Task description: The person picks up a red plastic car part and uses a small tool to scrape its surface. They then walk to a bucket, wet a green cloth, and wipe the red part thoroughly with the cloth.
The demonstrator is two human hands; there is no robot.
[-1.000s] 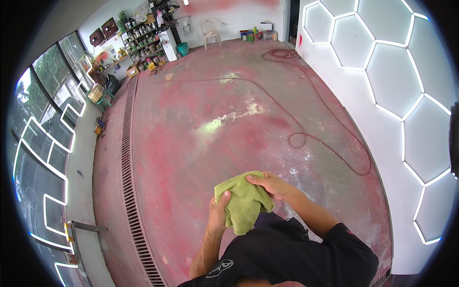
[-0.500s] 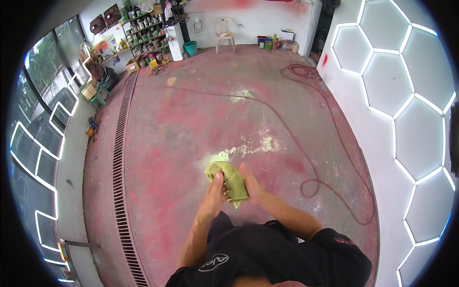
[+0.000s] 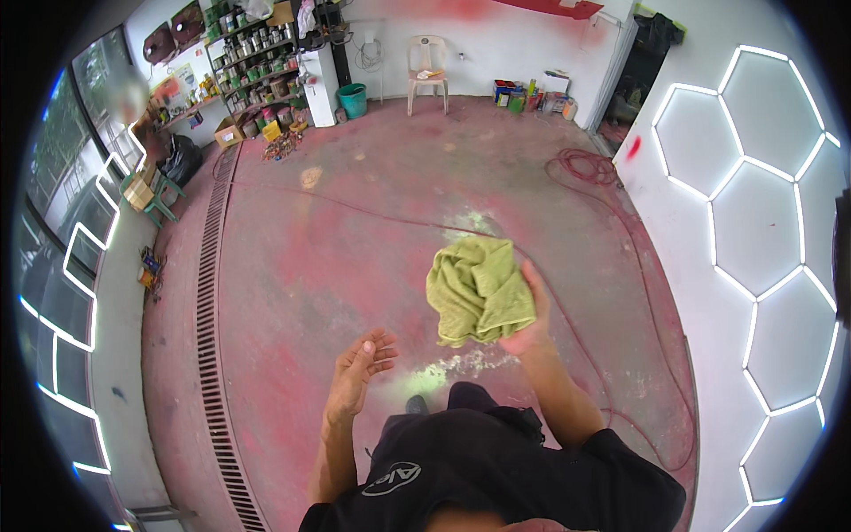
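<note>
A crumpled yellow-green cloth [image 3: 480,291] is held up in front of me by my right hand [image 3: 530,330]. The thumb shows along the cloth's right edge, while the other fingers are hidden behind it. My left hand [image 3: 362,365] is apart from the cloth, lower and to its left. Its fingers are spread and slightly curled, with nothing in them. Below both hands lies the concrete floor, stained red and marked with pale yellow-green patches [image 3: 427,379].
A red hose [image 3: 390,216] snakes over the floor to a coil [image 3: 581,167]. On the left runs a drain grate [image 3: 209,328]. Along the back stand a shelf of cans [image 3: 257,66], a teal bin [image 3: 353,100], a plastic chair [image 3: 427,75] and several containers [image 3: 532,96]. Hexagonal lights [image 3: 753,208] cover the right wall.
The cloth has gone from being gripped between both hands to my right hand alone, farther up and right, and looks more opened out. My left hand has let go and moved left.
</note>
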